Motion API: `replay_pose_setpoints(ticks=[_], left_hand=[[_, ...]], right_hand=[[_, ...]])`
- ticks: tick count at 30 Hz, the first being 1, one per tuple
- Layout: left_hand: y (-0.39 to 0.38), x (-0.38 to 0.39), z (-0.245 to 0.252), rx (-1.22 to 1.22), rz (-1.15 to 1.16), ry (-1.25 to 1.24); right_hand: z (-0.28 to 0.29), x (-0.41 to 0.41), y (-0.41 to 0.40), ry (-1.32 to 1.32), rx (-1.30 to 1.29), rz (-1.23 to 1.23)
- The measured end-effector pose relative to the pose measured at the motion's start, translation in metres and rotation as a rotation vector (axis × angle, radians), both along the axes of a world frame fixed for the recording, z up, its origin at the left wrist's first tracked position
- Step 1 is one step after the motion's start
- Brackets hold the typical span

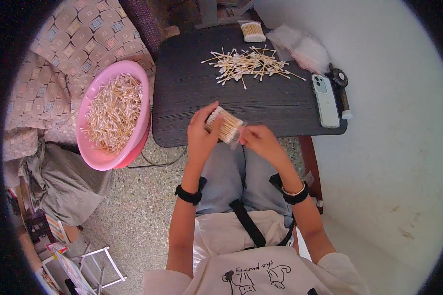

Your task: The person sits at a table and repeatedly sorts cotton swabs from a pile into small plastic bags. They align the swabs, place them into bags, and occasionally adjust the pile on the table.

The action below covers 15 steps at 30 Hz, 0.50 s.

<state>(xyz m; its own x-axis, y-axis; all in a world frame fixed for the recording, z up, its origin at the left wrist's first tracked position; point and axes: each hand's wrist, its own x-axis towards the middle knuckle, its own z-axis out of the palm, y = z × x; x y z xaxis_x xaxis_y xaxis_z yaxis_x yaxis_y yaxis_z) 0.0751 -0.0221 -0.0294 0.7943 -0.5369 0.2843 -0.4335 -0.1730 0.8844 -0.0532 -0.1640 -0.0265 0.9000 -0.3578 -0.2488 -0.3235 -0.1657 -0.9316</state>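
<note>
My left hand grips a clear plastic bag packed with cotton swabs, held over the near edge of the dark folding table. The swabs lie side by side, with wooden sticks and white tips. At the bag's right end, the fingers of my right hand pinch the loose clear plastic. Farther back on the table spreads a loose pile of cotton swabs. Behind that pile sits another filled swab packet.
A pink basin heaped with loose swabs stands left of the table. Clear plastic bags lie at the back right, near a white smartphone and a dark handled object. A pale wall borders the right side.
</note>
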Motion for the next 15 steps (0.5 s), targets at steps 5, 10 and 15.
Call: replay_pose_setpoints(ticks=[5, 10, 15], left_hand=[[-0.007, -0.002, -0.001, 0.051, 0.030, -0.084], [-0.005, 0.000, -0.003, 0.065, 0.036, -0.086], [-0.005, -0.002, -0.003, 0.046, 0.037, -0.054]], right_hand=[[0.002, 0.001, 0.002, -0.040, -0.160, -0.010], [0.012, 0.003, 0.012, -0.071, -0.242, -0.051], [0.019, -0.011, 0.017, -0.144, -0.231, -0.185]])
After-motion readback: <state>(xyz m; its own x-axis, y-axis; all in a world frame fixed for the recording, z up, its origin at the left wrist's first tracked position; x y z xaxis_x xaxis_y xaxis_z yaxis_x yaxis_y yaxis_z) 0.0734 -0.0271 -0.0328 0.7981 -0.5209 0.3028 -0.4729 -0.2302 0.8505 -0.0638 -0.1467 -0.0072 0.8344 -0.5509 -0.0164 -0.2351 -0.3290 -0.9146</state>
